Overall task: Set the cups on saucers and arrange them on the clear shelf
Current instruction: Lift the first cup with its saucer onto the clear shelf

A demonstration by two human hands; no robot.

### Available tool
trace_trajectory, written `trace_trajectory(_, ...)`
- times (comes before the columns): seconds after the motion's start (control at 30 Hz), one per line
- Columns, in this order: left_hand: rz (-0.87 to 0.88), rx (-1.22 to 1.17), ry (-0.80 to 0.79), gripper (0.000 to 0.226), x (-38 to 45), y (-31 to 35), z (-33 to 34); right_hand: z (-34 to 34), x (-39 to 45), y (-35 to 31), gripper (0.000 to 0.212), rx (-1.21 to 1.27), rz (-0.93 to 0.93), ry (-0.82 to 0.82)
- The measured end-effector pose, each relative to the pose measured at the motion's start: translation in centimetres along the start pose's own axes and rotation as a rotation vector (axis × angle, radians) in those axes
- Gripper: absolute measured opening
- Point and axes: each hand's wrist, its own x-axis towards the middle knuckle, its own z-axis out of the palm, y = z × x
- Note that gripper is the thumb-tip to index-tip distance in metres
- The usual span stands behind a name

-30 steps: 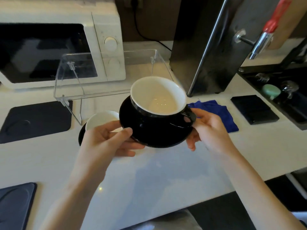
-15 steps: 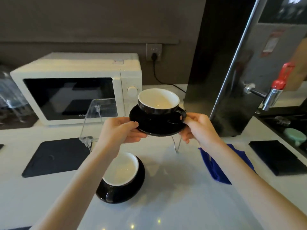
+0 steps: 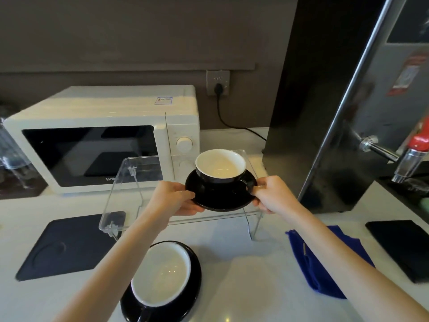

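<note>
White tabletop (image 3: 243,275) carries all items. Tall dark steel urn (image 3: 336,112) stands at right rear, its red-handled tap (image 3: 415,154) projecting to the right. Cream microwave (image 3: 104,138) stands at left rear, directly behind the clear shelf (image 3: 130,182). Shelf stands on the tabletop between microwave and viewer. Black mat (image 3: 67,245) lies at left front of the shelf; second black mat (image 3: 401,247) lies at far right. Blue cloth (image 3: 325,259) lies crumpled between the right forearm and that mat. Black saucer (image 3: 220,196) is over the right half of the shelf top; whether it touches the surface cannot be told. Cup (image 3: 220,166), black outside and white inside, sits upright on it. Left hand (image 3: 174,198) is closed on the saucer's left edge; right hand (image 3: 274,194) is closed on its right edge. Second cup (image 3: 161,275) sits tilted on its saucer (image 3: 192,282) on the tabletop, near front, below the left forearm
</note>
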Motion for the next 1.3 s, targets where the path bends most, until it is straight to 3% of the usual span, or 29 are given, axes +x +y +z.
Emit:
trace_trajectory(0.23,0.05,-0.063,-0.016,0.016,0.3,-1.1,0.7,-0.1,0.8,0.1,0.019,-0.097,0.01,0.0)
trace_trajectory(0.47,0.023,-0.089,-0.029,0.019,0.8,-1.3,0.3,-0.5,0.0,-0.1,0.02,0.086,0.104,-0.047)
trace_trajectory(0.6,0.064,-0.004,-0.003,0.033,1.0,-1.6,0.5,-0.3,-0.7,0.5,0.021,0.111,0.085,-0.053)
trace_trajectory(0.93,0.155,0.123,0.062,0.037,0.9,-2.4,-0.6,1.2,-2.2,0.6,0.019,0.258,0.042,-0.052)
trace_trajectory(1.13,0.187,0.127,0.084,0.034,0.8,-2.5,-0.5,2.3,-2.5,1.3,0.02,0.424,0.023,0.101)
trace_trajectory(1.3,0.201,0.127,0.093,0.03,0.9,-2.7,-0.5,3.1,-2.6,2.0,0.017,0.373,-0.079,0.319)
